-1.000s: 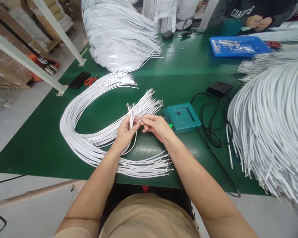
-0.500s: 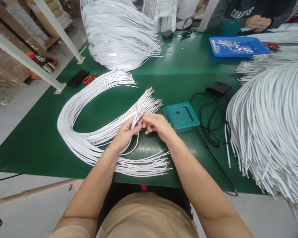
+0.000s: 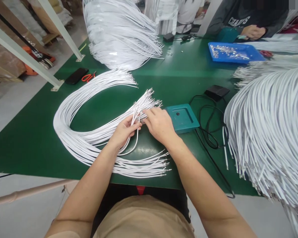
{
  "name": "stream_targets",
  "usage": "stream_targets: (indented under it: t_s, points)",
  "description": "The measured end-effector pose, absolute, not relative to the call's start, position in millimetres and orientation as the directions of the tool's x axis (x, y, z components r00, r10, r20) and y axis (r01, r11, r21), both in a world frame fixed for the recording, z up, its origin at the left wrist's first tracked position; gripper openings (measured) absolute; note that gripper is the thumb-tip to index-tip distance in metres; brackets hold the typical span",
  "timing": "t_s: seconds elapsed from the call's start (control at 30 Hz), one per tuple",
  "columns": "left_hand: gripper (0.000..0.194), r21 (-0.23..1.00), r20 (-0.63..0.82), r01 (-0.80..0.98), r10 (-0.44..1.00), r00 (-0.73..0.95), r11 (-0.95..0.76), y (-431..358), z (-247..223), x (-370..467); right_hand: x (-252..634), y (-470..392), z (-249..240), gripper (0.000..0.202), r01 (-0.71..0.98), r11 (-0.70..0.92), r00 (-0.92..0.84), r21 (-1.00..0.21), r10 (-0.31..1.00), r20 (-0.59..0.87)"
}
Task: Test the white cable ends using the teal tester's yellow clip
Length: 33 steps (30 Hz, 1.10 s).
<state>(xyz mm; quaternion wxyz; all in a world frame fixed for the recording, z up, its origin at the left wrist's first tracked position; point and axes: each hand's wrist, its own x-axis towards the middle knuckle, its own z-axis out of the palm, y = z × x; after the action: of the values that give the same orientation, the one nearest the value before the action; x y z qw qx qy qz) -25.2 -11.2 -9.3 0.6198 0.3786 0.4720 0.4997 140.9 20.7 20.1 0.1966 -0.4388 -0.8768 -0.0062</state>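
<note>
A curved bundle of white cables [image 3: 64,122] with metal-tipped ends lies on the green table [image 3: 27,132]. Over its middle ends, my left hand [image 3: 125,130] is closed on a few white cables [image 3: 134,114], thumb and fingers pinched around them. My right hand [image 3: 159,124] is just right of it, back upward, fingers bent over the cable ends; whatever its fingertips hold is hidden. Right beside that hand sits a teal device with a square recess [image 3: 182,117]. Lower cable ends [image 3: 151,165] spread near the table's front edge.
Large white cable piles stand at the right [image 3: 265,129] and back [image 3: 121,36]. A black box [image 3: 216,92] with coiled cord, a blue tray [image 3: 234,53] of small parts, a phone [image 3: 76,76] and orange-handled snips [image 3: 88,77] lie around. Co-workers are behind the table.
My right hand has turned palm-down and its fingers have moved in over the cable ends. My left hand keeps its grip. The view has shifted slightly.
</note>
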Motion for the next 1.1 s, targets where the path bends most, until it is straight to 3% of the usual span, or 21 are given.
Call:
stream_targets:
  t_s: [0.13,0.23,0.47,1.1]
  points:
    - [0.053,0.982,-0.155,-0.112,0.988,-0.001,0.154,-8.6,-16.0,-21.0,152.6,35.5,22.2,0.014,0.788,0.614,-0.595,-0.042,0.777,0.206]
    - [0.052,0.990,-0.132,-0.044,0.991,-0.024,0.131,-7.2,-20.5,-20.6,156.3,41.7,21.5,0.013,0.754,0.657,-0.647,-0.025,0.748,0.144]
    - [0.046,0.996,-0.074,0.058,0.997,-0.002,0.074,-7.2,-23.8,-24.2,155.8,40.7,19.8,0.012,0.722,0.692,-0.686,0.014,0.713,0.147]
    - [0.051,0.953,-0.159,0.260,0.987,-0.009,0.156,-10.9,-19.4,-21.1,160.0,39.4,20.8,0.015,0.741,0.669,-0.652,-0.058,0.738,0.173]
